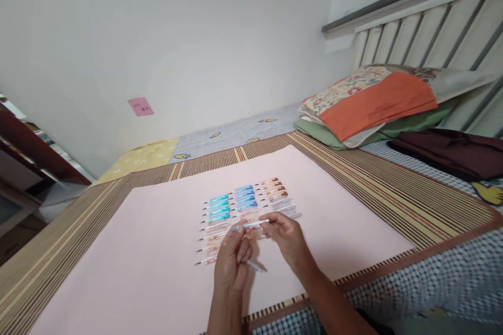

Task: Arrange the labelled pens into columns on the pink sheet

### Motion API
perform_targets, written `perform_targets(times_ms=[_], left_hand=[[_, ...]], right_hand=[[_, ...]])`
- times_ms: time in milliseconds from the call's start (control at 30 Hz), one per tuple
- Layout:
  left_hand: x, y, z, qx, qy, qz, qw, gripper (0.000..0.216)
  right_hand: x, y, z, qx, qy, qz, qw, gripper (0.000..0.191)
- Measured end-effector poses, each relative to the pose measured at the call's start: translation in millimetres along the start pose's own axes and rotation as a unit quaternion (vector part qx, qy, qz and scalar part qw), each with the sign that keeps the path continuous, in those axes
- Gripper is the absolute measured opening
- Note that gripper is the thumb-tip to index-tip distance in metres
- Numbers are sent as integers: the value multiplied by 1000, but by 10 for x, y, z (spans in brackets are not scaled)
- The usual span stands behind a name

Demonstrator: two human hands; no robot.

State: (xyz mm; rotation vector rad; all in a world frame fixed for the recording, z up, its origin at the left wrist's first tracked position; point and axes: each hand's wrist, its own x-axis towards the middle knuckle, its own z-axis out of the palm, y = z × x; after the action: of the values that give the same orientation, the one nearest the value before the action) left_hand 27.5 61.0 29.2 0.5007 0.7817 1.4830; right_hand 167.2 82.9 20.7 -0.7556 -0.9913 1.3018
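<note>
Both forearms come in over the near edge of the pink sheet [157,251]. Left hand [233,259] curled, fingers closed on one end of a white pen [255,223]. A second clear pen-like piece [257,267] pokes out low from the same hand; can't tell what it is. Right hand [286,238] pinches the other end of the white pen with its fingertips. The pen is held roughly level, off the sheet, just above the near end of the pen rows, around mid-sheet.

Under and beyond the hands, pens lie in neat rows: pink pens [214,241] nearest on the left, teal pens [218,207] behind them, blue pens [245,197] in the middle, brown pens [273,188] farthest right, clear pens [286,209] just beside the right hand.

The sheet lies on a striped mat [393,188]. Checked bedsheet [451,277] off the near right corner. Past the far right corner: stacked pillows [373,104] and a dark folded cloth [451,152]. Pink note [140,107] on the far wall.
</note>
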Motion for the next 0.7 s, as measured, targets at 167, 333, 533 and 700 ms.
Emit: perform_targets(times_ms=[167, 333, 533, 700], left_hand=[[5, -11, -12, 7, -18, -5, 1000, 32], [17, 11, -46, -7, -14, -14, 1000, 33], [-4, -4, -31, -17, -28, -26, 999, 31], [-31, -15, -9, 4, -55, -69, 996, 27]], right_hand=[[43, -34, -118, 4, 58, -8, 998, 24], [112, -82, -287, 151, 108, 27, 982, 25], [132, -89, -347, 213, 121, 56, 968, 28], [8, -207, -177, -57, 30, -36, 997, 14]])
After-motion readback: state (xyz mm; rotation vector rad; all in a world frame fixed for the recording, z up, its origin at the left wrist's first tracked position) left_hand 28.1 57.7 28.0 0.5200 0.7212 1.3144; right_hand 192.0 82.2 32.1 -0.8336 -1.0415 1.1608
